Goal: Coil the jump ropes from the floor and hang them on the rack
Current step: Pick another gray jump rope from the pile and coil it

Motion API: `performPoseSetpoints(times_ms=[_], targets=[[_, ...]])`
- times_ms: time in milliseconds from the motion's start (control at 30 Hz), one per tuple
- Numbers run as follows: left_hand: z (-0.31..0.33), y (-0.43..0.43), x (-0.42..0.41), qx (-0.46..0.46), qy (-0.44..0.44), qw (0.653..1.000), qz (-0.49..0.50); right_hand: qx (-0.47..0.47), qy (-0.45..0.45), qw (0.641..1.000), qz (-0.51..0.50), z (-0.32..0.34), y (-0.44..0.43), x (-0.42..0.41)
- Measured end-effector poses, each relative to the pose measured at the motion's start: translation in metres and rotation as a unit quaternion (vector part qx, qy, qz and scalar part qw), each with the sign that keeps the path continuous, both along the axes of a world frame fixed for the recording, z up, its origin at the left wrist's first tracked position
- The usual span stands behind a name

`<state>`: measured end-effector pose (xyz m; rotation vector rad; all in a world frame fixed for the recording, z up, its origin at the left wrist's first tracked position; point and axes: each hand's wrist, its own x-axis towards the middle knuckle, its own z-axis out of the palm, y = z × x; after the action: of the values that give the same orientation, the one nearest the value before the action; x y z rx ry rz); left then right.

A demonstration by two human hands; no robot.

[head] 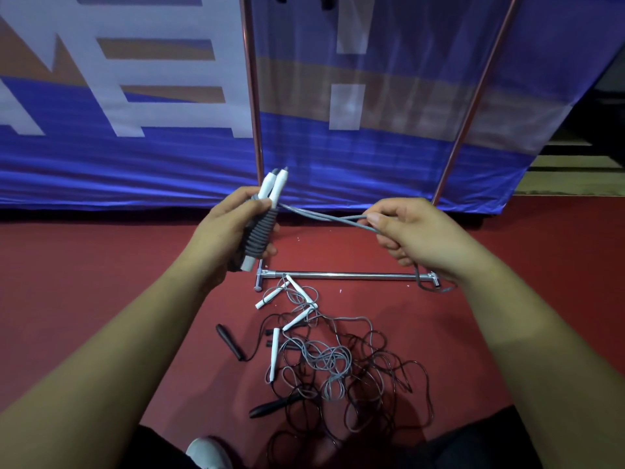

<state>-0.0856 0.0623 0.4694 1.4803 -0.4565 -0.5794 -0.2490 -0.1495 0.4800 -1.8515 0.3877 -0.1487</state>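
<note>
- Left hand: fingers and thumb were curled round a pair of white plastic jump-rope handles, held side by side with their tips up.
- Grey wound coil: cord lay in close turns round the lower part of those handles, inside the left hand's grip.
- Free grey cord: a doubled strand ran from the handles across to the right hand; its slack end hung below that hand.
- Right hand: thumb and forefinger pinched the doubled strand, with the other fingers curled beneath.
- Rack: two copper-coloured metal uprights and a chrome base bar stood at the far edge of the red floor, before a blue printed banner. The hanging rail was out of view.
- Tangled heap of grey and black ropes: it lay on the floor just on the person's side of the base bar, white and black handles mixed in, none of it coiled.
- Step judged: winding the last free length.
- Handling note: the strand wants to stay taut, each turn laid against the one before, the left thumb pressing the coil so it cannot spring open, and the end tucked under before hanging.
</note>
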Motion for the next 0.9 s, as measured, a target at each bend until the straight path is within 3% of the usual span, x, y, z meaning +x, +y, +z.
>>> performPoseSetpoints(times_ms=[100,200,333,433,533,633,700,767,800,900], targets=[[-0.001,-0.003,0.001,-0.041,0.107,0.993,0.004,-0.002,0.016,0.999,0.044,0.005,0.008,0.001],[-0.002,-0.004,0.004,-0.064,0.166,0.984,-0.001,-0.111,0.002,0.992,0.063,0.011,0.015,0.000],[-0.001,-0.005,0.005,-0.074,0.174,0.982,-0.011,-0.212,-0.018,0.975,0.059,0.012,0.012,-0.001],[-0.004,-0.005,0.005,-0.012,0.088,0.996,-0.003,-0.245,0.000,0.969,0.041,0.009,0.012,-0.003],[-0.009,-0.006,0.006,0.009,0.066,0.998,0.004,-0.211,0.031,0.976,0.034,0.002,0.014,-0.003],[-0.008,-0.008,0.007,-0.016,0.085,0.996,-0.007,-0.066,0.033,0.997,0.031,0.000,0.015,0.000],[-0.013,-0.009,0.010,0.015,0.032,0.999,0.031,0.002,0.037,0.998,0.041,0.004,0.018,0.002],[-0.022,-0.011,0.011,0.098,-0.116,0.986,0.068,0.033,0.041,0.996,0.076,0.006,0.024,0.002],[-0.025,-0.012,0.010,0.156,-0.210,0.962,0.073,0.037,0.037,0.994,0.095,0.006,0.027,0.003],[-0.028,-0.015,-0.001,0.302,-0.436,0.845,0.070,0.022,-0.004,0.996,0.092,0.003,0.030,0.006]])
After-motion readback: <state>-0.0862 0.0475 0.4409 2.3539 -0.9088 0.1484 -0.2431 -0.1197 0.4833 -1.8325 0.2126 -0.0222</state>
